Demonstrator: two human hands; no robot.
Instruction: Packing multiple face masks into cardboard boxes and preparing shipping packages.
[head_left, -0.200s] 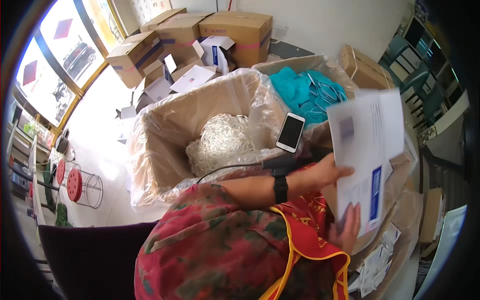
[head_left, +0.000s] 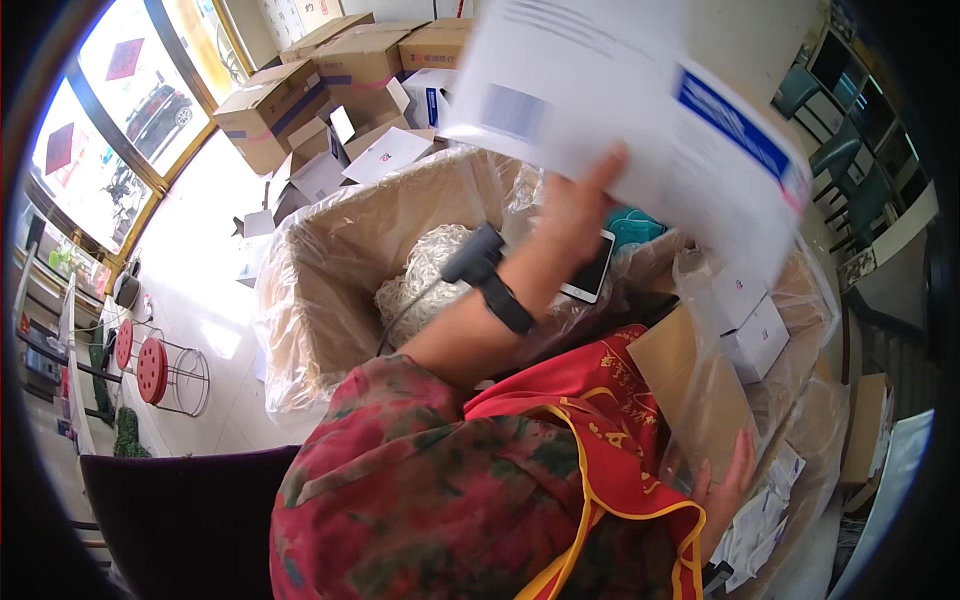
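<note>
While the white carton [head_left: 640,110] is hanging tilted above the bins, the left hand [head_left: 572,215] is clamping its lower edge, one digit lying across the near face and the others seemingly bracing behind, presumably because so broad a piece is needing support on both sides. The right hand [head_left: 728,480] is spreading its fingers apart, gripping nothing visible, just beside clear plastic sheeting [head_left: 815,440] and some white packets [head_left: 755,525]. Below the carton, a phone [head_left: 592,272] is lying screen up, probably for easy reach, and teal pieces [head_left: 638,228] are showing partly. Leftward, a cardboard bin [head_left: 330,300] is holding tangled white cords [head_left: 410,275], its plastic liner [head_left: 275,360] likely shielding them from dust. Rightward, small white boxes [head_left: 757,340] are sitting amid the sheeting. Farther off, brown cartons [head_left: 270,110] are standing near the wall, perhaps to be out of the way.
</note>
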